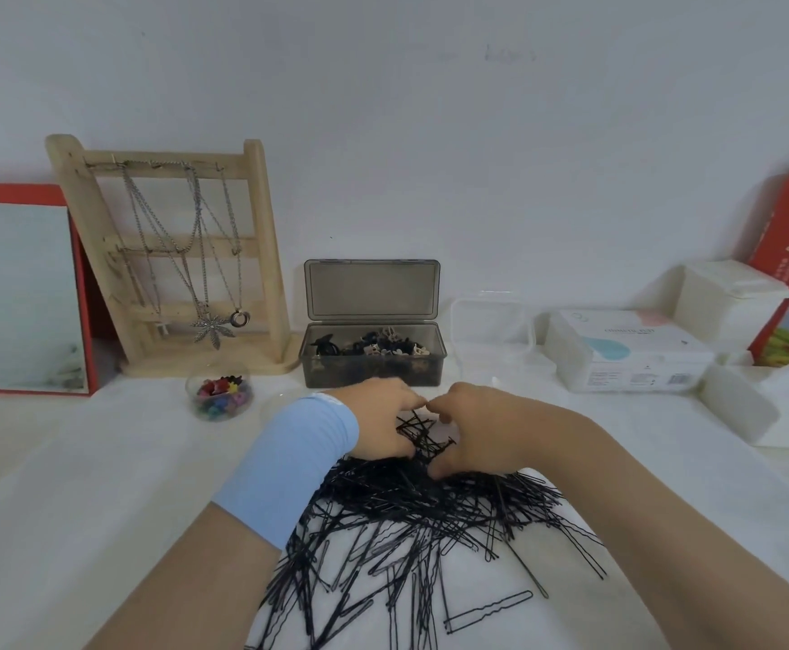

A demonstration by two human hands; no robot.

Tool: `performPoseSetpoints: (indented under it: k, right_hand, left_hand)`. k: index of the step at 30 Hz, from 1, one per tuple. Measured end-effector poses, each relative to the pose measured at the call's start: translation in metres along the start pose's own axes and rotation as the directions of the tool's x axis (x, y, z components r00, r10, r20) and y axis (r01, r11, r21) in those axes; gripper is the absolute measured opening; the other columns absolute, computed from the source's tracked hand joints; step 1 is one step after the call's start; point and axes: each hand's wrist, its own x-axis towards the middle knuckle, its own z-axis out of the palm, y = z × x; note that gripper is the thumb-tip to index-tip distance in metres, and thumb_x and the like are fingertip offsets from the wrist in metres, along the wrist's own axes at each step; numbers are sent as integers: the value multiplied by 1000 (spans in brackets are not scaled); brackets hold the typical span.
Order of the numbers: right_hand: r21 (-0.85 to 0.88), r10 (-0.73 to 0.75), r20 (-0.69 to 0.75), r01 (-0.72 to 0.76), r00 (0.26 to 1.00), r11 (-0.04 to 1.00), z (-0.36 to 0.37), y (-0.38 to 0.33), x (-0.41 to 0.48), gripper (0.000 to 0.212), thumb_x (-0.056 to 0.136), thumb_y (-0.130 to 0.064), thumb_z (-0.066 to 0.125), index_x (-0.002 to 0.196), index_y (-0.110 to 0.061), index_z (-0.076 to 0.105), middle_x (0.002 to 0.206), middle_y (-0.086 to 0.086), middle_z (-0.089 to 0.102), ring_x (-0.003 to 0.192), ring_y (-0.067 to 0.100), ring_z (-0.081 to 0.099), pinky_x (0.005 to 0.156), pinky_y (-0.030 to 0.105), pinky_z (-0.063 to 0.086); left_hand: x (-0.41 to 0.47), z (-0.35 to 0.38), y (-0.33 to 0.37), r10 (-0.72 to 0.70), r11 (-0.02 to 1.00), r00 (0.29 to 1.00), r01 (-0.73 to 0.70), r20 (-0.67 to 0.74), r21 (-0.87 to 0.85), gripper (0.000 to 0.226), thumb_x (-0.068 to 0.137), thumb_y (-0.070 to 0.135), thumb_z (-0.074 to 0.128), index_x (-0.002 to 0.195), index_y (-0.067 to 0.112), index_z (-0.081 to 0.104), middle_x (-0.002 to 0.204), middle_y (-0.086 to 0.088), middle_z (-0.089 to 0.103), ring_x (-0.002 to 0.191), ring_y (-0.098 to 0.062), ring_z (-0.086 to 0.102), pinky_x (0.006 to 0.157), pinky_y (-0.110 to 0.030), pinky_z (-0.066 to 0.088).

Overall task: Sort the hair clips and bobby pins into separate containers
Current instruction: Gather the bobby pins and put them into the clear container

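Left hand (385,417): fingers curled round a bunch of bobby pins (430,518) at the heap's far edge; blue sleeve (289,466) on the forearm
Right hand (477,429): grasping the same bunch; fingertips close to the left's
Heap location: white table (102,485)
Hair clips (383,345): in open dark box (374,370) behind the hands; coloured clips (221,394) in a small clear tub (195,405) to its left
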Motion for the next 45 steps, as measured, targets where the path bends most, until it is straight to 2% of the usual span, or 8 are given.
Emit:
performPoseSetpoints:
  k: [6,12,16,22,27,36,41,45]
  right_hand:
    - [74,-84,23,82,996,994,-1,0,-1,33,87,-34,71,115,-17,71,102,-2,67,93,19,60,80,31,49]
    - [46,-43,-11,43,999,998,2,-3,0,51,80,-49,73,118,-15,67,109,-1,65,99,20,62,83,30,51]
    - [-3,-87,-82,87,993,996,4,-7,3,21,87,-37,70,96,-19,73,83,-1,64,82,20,59,64,25,41]
    - [13,-66,-78,67,995,998,7,-9,3,24,85,-40,70,89,-16,68,74,0,60,74,19,59,57,25,41]
    - [49,-77,-101,82,992,995,2,-5,2,27,88,-30,69,112,-20,75,101,2,72,93,20,63,81,30,53]
    - [-120,5,-63,-13,998,993,3,-16,1,24,89,-27,69,104,-9,72,72,0,50,76,20,52,54,22,34]
    - [130,-54,-108,68,993,989,-8,0,-4,13,86,-25,69,81,-14,72,69,1,60,63,13,52,53,23,38]
    - [531,-45,-153,120,987,839,-13,6,-3,13,85,-18,71,77,-8,74,68,4,72,56,6,58,57,18,45]
  left_hand:
    - [1,-1,-3,17,977,999,-24,-32,-211,66,84,25,75,142,30,45,112,14,66,103,-10,61,97,-31,49]
    - [1,1,-6,7,997,1000,-9,-19,-75,58,86,43,69,140,32,52,137,8,50,123,-16,50,105,-37,42]
    - [1,1,-6,-30,995,998,25,-49,-99,27,88,39,67,114,33,73,113,10,68,97,-12,61,91,-31,51]
    - [1,4,-3,-47,966,993,17,-112,-258,19,86,35,71,103,30,77,94,15,71,86,-7,64,85,-27,52]
    - [-1,-1,-6,-79,979,992,60,-96,-194,26,80,41,76,103,31,76,99,17,70,92,-6,63,85,-25,51]
    - [-1,1,-1,-31,957,993,-4,-116,-292,14,83,35,75,96,32,78,93,18,72,86,-2,64,84,-26,52]
    - [-13,-15,-8,-37,911,990,-23,-137,-411,24,83,43,74,104,33,72,86,17,72,78,0,66,76,-24,53]
    - [-24,-31,-11,-71,784,960,-115,-272,-610,11,84,28,77,92,21,74,77,1,76,70,-17,73,69,-31,60]
